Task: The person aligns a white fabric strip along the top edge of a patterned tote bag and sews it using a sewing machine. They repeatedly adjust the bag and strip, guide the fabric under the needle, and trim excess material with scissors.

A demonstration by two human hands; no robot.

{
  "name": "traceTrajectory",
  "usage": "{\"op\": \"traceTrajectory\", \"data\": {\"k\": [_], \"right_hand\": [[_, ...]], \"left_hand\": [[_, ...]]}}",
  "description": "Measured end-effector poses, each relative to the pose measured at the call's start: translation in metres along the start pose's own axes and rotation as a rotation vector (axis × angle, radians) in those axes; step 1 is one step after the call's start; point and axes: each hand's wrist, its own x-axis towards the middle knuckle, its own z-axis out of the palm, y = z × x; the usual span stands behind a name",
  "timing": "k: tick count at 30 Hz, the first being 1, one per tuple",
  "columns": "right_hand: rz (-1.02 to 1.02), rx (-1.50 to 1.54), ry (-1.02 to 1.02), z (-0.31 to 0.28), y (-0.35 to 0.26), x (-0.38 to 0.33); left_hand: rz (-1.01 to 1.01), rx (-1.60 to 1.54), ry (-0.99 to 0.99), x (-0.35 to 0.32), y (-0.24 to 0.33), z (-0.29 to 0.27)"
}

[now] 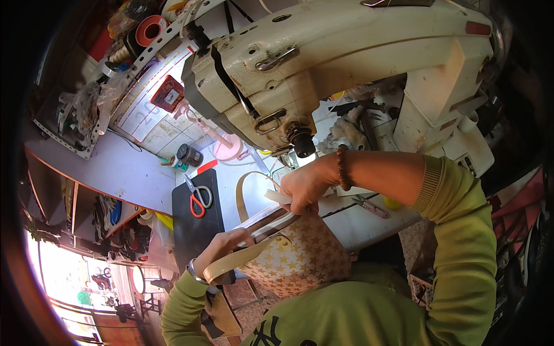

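Observation:
A cream handbag with gold stars point(306, 251) rests against my green top, its mouth turned toward the sewing machine point(358, 52). My left hand point(222, 248) is closed on the near left end of its rim, beside a beige strap point(238, 260) fixed with gold rivets. At the far end of the rim, just under the machine's needle area, my right hand point(309, 183) pinches the edge, fingers bent. A short white strip point(278, 197) sticks out beside those fingers. Another beige strap point(240, 196) arches up behind the bag. The needle itself is hidden by my right hand.
Red-handled scissors point(199, 196) lie on a black mat point(184, 228) to the left. Behind stand a dark jar point(189, 154) and a pink lamp base point(228, 147). Pink-handled thread snips point(371, 206) lie right of the bag. A red spool point(150, 30) sits at the back left.

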Motion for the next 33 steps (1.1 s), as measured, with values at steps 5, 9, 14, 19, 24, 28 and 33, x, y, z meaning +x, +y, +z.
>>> {"op": "traceTrajectory", "data": {"k": [5,9,14,19,24,28,33], "right_hand": [[0.009,-0.034,0.008,-0.001,-0.001,0.001],[0.002,0.003,0.025,0.000,-0.004,-0.001],[-0.013,-0.077,-0.013,-0.002,0.005,-0.001],[-0.135,-0.566,0.135,0.006,0.022,0.005],[-0.284,-0.478,0.315,0.018,0.029,-0.022],[-0.186,-0.396,0.370,0.027,0.031,-0.038],[-0.107,-0.369,0.428,0.031,0.040,-0.040]], "left_hand": [[0.067,0.143,-0.079,0.003,-0.007,-0.010],[-0.025,0.395,-0.222,0.008,-0.008,-0.022],[0.040,0.291,-0.059,0.005,-0.024,-0.019],[0.279,0.134,-0.156,-0.003,-0.034,-0.033],[0.335,0.302,-0.209,0.012,-0.047,-0.062],[-0.206,0.086,-0.036,0.001,-0.057,-0.077],[-0.123,0.297,-0.184,0.010,-0.071,-0.089]]}}
